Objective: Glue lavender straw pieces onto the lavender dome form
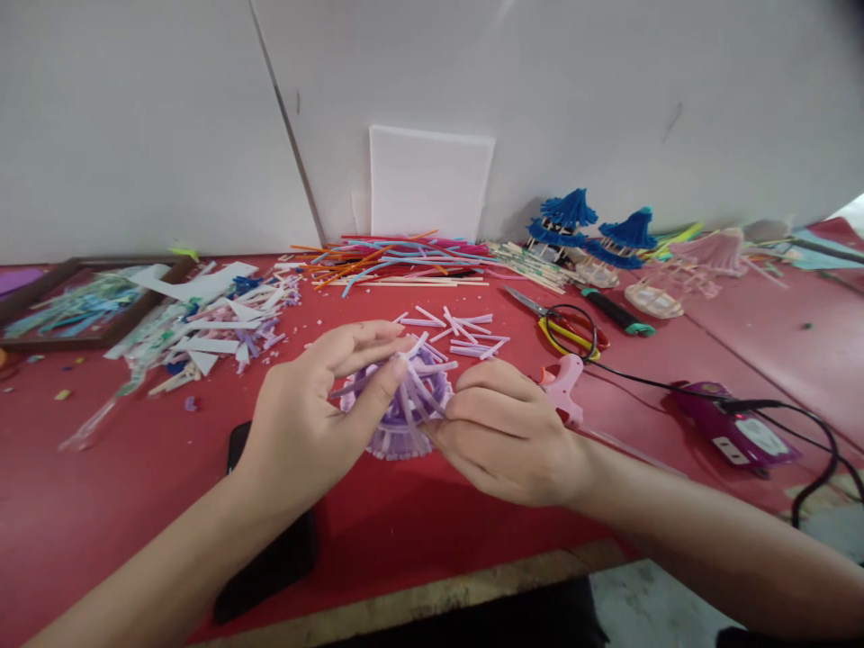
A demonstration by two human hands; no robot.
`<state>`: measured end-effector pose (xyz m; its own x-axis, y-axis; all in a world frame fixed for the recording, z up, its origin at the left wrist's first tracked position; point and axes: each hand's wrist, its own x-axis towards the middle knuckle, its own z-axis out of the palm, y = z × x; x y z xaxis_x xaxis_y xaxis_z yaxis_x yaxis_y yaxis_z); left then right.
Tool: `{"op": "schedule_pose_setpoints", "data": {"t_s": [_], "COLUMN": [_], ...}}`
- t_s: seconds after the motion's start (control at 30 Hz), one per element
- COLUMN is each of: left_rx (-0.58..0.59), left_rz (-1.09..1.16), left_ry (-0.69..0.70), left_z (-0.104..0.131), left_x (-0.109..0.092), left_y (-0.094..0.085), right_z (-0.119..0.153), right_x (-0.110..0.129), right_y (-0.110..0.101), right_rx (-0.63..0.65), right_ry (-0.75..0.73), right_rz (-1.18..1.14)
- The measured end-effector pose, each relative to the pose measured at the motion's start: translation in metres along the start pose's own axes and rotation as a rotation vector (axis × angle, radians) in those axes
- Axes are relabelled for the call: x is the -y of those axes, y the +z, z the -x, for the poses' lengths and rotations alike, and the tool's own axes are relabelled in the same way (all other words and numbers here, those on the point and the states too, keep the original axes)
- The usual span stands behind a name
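In the head view, the left hand pinches a lilac piece, thumb pressed on the spot where several strips gather and fan out, with its fingers on the far side. The right hand is curled closed at the right near side of the same piece, its fingertips clamped on it; exactly which strip they grip is hidden. The piece is between the two hands, over the near middle of a red table, its lower part round and frilled; whether it touches the surface I cannot tell. Just beyond it lie short lilac strips, and farther off, a heap of long coloured strips in front of a white sheet upright against the wall. To the right of the right hand are a pink glue gun and, farther right, a purple box with a black cable. Scissors lie far right of the hands, beside a black and green tool; beyond stand two blue-roofed models and a pink one. On the left are a pile of scraps and a brown frame. A black phone-like object lies partly under the left forearm.
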<state>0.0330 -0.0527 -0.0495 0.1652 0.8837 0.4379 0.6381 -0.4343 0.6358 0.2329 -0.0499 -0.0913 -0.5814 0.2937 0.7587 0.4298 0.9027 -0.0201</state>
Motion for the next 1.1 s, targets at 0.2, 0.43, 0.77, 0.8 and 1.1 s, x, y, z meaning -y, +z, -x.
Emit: {"op": "schedule_pose_setpoints", "data": {"t_s": [0.2, 0.43, 0.77, 0.8, 1.1], "left_rx": [-0.003, -0.024, 0.012, 0.010, -0.085], "left_rz": [-0.024, -0.020, 0.063, 0.090, 0.206], "left_ry": [-0.009, 0.029, -0.065, -0.066, 0.048], "left_z": [-0.001, -0.001, -0.003, -0.003, 0.002], "left_x": [-0.005, -0.003, -0.003, -0.002, 0.016], "left_y": [0.001, 0.002, 0.003, 0.003, 0.006], "right_z": [-0.001, -0.001, -0.004, -0.004, -0.001], "right_x": [0.001, 0.001, 0.002, 0.002, -0.003], "right_y": [-0.001, 0.000, -0.003, -0.003, -0.002], "right_rx": [0.007, -0.020, -0.035, -0.036, -0.032], "right_ry": [0.026, 0.036, 0.036, 0.035, 0.017], "right_rz": [0.007, 0.008, 0.009, 0.007, -0.026]}}
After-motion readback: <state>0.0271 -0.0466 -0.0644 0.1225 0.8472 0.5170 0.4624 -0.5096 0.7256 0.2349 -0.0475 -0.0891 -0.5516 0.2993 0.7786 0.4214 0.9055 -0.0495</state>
